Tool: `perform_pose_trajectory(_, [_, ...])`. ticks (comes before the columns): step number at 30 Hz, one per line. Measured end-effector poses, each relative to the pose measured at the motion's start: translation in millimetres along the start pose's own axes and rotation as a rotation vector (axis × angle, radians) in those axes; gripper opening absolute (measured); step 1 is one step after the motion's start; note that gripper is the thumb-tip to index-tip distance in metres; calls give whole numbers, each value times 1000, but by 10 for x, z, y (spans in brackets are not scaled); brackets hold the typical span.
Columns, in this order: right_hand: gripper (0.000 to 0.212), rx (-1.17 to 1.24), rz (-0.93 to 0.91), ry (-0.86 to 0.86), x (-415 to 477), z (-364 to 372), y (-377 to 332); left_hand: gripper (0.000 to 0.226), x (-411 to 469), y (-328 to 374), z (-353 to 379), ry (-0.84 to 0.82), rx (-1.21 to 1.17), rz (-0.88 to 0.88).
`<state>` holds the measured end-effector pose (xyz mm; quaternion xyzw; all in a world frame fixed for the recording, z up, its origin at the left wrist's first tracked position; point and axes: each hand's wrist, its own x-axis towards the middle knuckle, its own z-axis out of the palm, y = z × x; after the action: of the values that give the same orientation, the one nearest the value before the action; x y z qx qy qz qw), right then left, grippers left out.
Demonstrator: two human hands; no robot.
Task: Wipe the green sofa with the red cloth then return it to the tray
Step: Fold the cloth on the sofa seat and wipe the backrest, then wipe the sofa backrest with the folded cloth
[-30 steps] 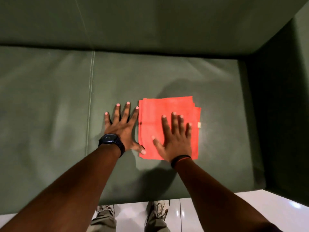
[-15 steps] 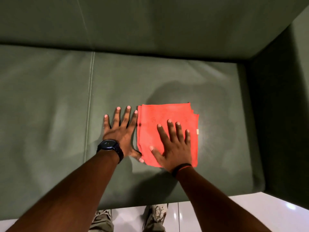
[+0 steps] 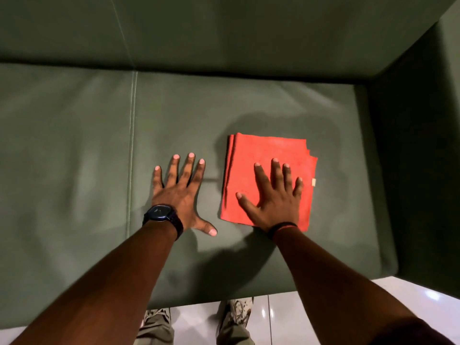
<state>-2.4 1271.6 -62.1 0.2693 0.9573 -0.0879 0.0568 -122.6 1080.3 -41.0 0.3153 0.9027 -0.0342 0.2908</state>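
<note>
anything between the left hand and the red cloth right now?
Nothing: in the head view only a bare strip of green sofa seat separates the left hand from the folded red cloth, which the right hand presses flat.

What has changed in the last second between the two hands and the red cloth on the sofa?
The right hand, flat on the folded red cloth, slid it to the right along the sofa seat. A gap has opened between the cloth and the left hand, whose thumb was touching its edge before. Unchanged: both hands open and flat, left hand on the seat, cloth folded.
</note>
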Motion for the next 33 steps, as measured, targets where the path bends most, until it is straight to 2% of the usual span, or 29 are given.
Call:
perform_pose_trajectory(2, [84,-18,-27,-25,-49,21,-138,156,4,7,-8,-1,6,-1])
perform_pose_trajectory(6, [85,-59,-262,-50,-55,-23,22,157,-9,24,-44,1,9,-3])
perform_pose_trajectory(8, [86,-35,-174,-11,-32,-31,220,156,-14,42,-55,-21,1,-4])
perform_pose_trajectory(11, [82,21,102,31,-61,13,272,155,-21,37,-85,-43,9,-2])
perform_pose_trajectory(16, [60,78,169,37,-167,128,-28,157,-40,50,-124,-49,16,-6])
perform_pose_trajectory(19, [61,189,229,48,-164,106,-277,153,-47,20,-206,-58,-10,8])
perform_pose_trajectory(22, [74,525,367,-49,-65,-6,-634,147,-48,-74,-386,-52,-47,37])
perform_pose_trajectory(26, [88,1643,538,-41,323,-411,-988,146,145,-262,-905,135,-94,16])
perform_pose_trajectory(28, [92,2075,532,-37,599,-718,-943,147,327,-286,-1276,238,-91,40])
perform_pose_trajectory(31, [100,2233,357,111,1079,-1331,-727,146,605,-192,-1855,458,-82,55])
perform_pose_trajectory(33, [88,2107,234,371,1369,-1782,-600,139,773,-60,-2200,590,-53,37])
